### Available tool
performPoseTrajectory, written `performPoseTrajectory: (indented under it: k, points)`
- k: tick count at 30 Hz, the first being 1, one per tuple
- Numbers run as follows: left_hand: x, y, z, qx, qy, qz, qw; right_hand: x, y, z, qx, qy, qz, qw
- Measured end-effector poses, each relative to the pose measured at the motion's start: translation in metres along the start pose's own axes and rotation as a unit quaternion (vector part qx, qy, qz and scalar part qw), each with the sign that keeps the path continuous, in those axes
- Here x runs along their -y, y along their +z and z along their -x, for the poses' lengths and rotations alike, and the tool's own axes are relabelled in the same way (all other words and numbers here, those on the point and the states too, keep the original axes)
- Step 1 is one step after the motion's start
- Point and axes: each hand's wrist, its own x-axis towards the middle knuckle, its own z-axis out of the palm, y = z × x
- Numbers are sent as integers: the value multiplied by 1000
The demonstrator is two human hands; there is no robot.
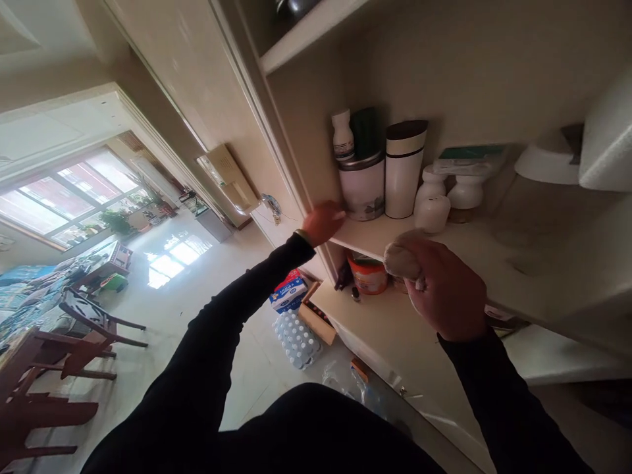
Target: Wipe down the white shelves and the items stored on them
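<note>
My left hand (323,222) is raised beside the shelf's front edge, close to a white printed canister with a metal rim (360,191), and appears not to touch it. Its blurred fingers hide whether it holds anything. My right hand (444,289) grips a beige rounded bundle (401,260) just in front of the cream shelf (375,236). Behind that bundle stand a white thermos with a dark lid (403,172) and a small white jar (432,214). A white bottle (343,137) stands behind the canister.
White ceramic jars (467,192) stand on the same shelf. An orange tub (368,275) sits on the shelf below. Lower left are a bottled-water pack (296,339), a cardboard box (316,315) and a milk carton case (288,291). Wooden chairs (83,342) stand across the room.
</note>
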Motion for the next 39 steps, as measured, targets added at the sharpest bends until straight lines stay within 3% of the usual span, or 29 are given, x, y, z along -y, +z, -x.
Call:
performPoseTrajectory:
  k: [3, 6, 8, 13, 20, 31, 39]
  points:
    - [10, -1, 8, 43, -25, 147, 988, 0, 1, 0, 2, 3, -1, 1000]
    - [14, -1, 15, 83, -46, 277, 956, 0, 3, 1, -3, 1, 3, 1000]
    - [13, 1, 18, 88, -46, 308, 946, -1, 4, 2, -8, -4, 12, 1000]
    - [5, 16, 10, 67, 1, 222, 973, 0, 4, 1, -6, -8, 20, 1000]
    - [-5, 33, -6, 45, -45, 157, 986, 0, 2, 1, 10, -6, -3, 1000]
    - [-8, 21, -6, 100, -52, 127, 985, -1, 4, 1, 6, -7, 6, 1000]
    - [-16, -4, -12, 113, 29, -33, 993, 0, 5, 2, 1, -2, 5, 1000]
